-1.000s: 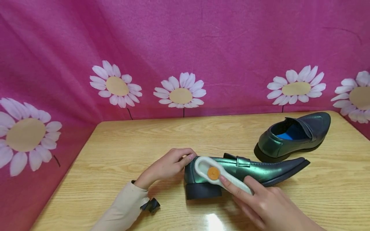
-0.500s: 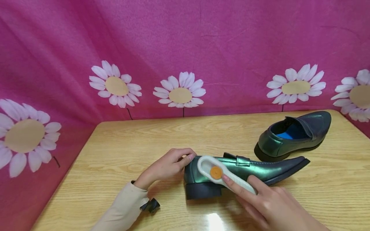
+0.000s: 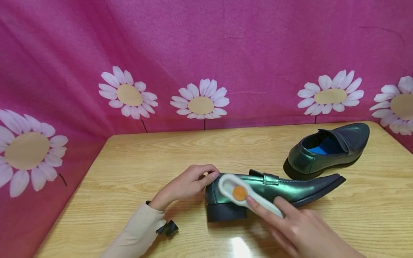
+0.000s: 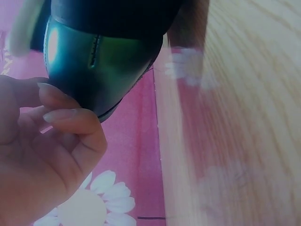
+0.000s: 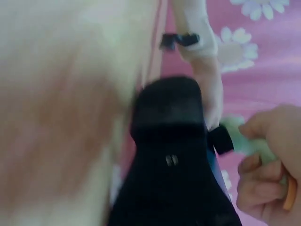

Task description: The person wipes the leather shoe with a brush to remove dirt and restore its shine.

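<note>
A shiny dark green loafer (image 3: 290,190) lies on its side, sole toward me and toe to the right. My left hand (image 3: 190,182) pinches the rim at its heel end; the left wrist view shows thumb and fingers at the back of the loafer (image 4: 99,66). My right hand (image 3: 297,225) grips a white-handled shoe brush (image 3: 230,182) with an orange round button, index finger by the button. The brush head lies over the loafer's side near the heel. In the right wrist view its black bristle end (image 5: 220,140) is beside the upper, partly hidden by the sole.
A second dark green loafer (image 3: 326,150) with a blue insole stands upright at the back right of the wooden table (image 3: 161,150). Behind the table hangs a pink cloth (image 3: 251,53) printed with daisies. A black clip-like piece (image 3: 167,228) is at the left sleeve.
The brush shifted slightly right, then back left along the loafer's side, with my right hand. My left hand and both loafers stay where they were.
</note>
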`<state>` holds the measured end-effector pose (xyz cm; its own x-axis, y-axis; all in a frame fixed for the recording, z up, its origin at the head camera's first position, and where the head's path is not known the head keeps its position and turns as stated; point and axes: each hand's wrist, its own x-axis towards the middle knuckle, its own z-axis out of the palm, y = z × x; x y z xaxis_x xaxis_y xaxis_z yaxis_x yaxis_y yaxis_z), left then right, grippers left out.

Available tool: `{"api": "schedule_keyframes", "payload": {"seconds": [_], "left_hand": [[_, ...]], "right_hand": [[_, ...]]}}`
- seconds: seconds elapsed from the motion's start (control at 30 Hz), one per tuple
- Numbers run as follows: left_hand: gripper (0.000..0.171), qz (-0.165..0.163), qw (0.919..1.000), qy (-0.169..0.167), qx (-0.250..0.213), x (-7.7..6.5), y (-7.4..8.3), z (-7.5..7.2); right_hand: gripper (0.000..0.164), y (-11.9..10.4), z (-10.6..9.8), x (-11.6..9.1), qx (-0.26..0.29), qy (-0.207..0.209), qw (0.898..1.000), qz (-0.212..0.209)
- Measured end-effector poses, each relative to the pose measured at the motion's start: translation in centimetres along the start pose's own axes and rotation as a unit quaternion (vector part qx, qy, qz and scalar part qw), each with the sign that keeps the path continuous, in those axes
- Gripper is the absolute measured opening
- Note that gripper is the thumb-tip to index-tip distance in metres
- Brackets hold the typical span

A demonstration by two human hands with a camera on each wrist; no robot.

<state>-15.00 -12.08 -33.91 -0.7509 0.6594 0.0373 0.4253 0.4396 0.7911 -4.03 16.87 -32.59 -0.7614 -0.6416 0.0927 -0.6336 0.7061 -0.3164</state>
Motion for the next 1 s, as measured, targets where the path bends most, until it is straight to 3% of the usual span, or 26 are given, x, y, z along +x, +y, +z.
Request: {"api": "schedule_keyframes", "payload": {"seconds": [0.07, 0.13, 0.37, 0.5, 0.63, 0.7, 0.83, 0.93, 1.0], "left_hand": [[0.022, -0.003, 1.0000, 0.000, -0.003, 0.0, 0.0, 0.1], [0.023, -0.004, 1.0000, 0.001, -0.001, 0.0, 0.0, 0.1], [0.025, -0.006, 0.9995, -0.007, 0.031, 0.1, 0.5, 0.3], [0.023, -0.001, 0.9984, -0.002, 0.056, 0.1, 0.7, 0.5], [0.021, 0.012, 0.9960, 0.010, 0.088, 0.0, 1.2, 0.6], [0.021, 0.014, 0.9944, 0.014, 0.104, -0.1, 1.6, 0.7], [0.022, 0.017, 0.9889, 0.011, 0.147, 0.0, 2.5, 0.9], [0.023, 0.020, 0.9851, 0.014, 0.170, 0.2, 2.9, 1.1], [0.024, 0.019, 0.9841, 0.017, 0.176, 0.3, 3.1, 1.2]], "right_hand": [[0.072, -0.2, 0.5, 0.0, 0.018, -0.023, 0.999, -0.034], [0.072, -0.2, 0.7, 0.0, 0.008, -0.013, 0.998, -0.059], [0.078, 0.5, -0.6, -0.5, -0.030, 0.035, 0.998, 0.037], [0.078, 0.8, -0.3, -1.1, -0.031, 0.055, 0.998, -0.002], [0.068, 0.5, 0.9, -1.9, 0.013, -0.002, 0.999, -0.040], [0.068, 0.3, 0.9, -2.3, 0.008, -0.002, 1.000, -0.024], [0.079, 0.4, 0.3, -2.9, -0.040, 0.043, 0.997, 0.055], [0.080, 0.4, 0.4, -3.0, -0.038, 0.045, 0.997, 0.055], [0.073, 0.2, 1.1, -2.9, -0.025, 0.039, 0.999, 0.013]]}}
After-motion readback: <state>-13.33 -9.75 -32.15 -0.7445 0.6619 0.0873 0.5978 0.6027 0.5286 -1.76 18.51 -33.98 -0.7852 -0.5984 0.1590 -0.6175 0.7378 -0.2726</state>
